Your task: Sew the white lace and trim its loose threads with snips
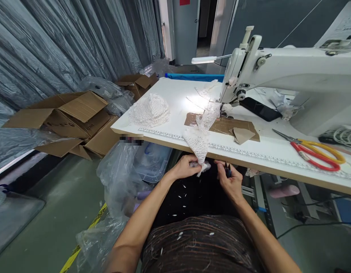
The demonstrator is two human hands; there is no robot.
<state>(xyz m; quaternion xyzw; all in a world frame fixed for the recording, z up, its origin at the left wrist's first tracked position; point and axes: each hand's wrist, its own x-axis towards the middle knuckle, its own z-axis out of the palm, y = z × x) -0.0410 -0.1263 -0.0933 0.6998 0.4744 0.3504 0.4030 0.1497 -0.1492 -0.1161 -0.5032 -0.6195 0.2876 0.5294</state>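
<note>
A long strip of white openwork lace [202, 131] trails from under the needle of the white industrial sewing machine [291, 72], across the white-topped work table [169, 98] and over its front edge into the person's lap. The left hand [186, 167] is closed around the strip's lower end, pinching it just below the table edge. The right hand [230, 180] is curled around a small dark tool [227, 173], probably thread snips, though too little of it shows to be sure; its tip sits just beside the held end of the lace.

The lace looks very light, limp and stretchy, with an open mesh that would snag or tear on a sharp point, so it likely wants a close pinch right beside the spot being worked, as the left hand has it, rather than a pull on the hanging length.

A heap of the same white lace [149, 110] lies further left on the table. Flat brown cardboard pieces [225, 125] lie under the strip near the machine, and red-and-yellow-handled scissors [311, 149] rest well to the right.

A printed ruler scale runs along the table's front edge, its figures too small to read. Dark lettering on the open brown cardboard boxes [70, 117] on the floor is illegible, and a patch on the table edge is blurred out.
</note>
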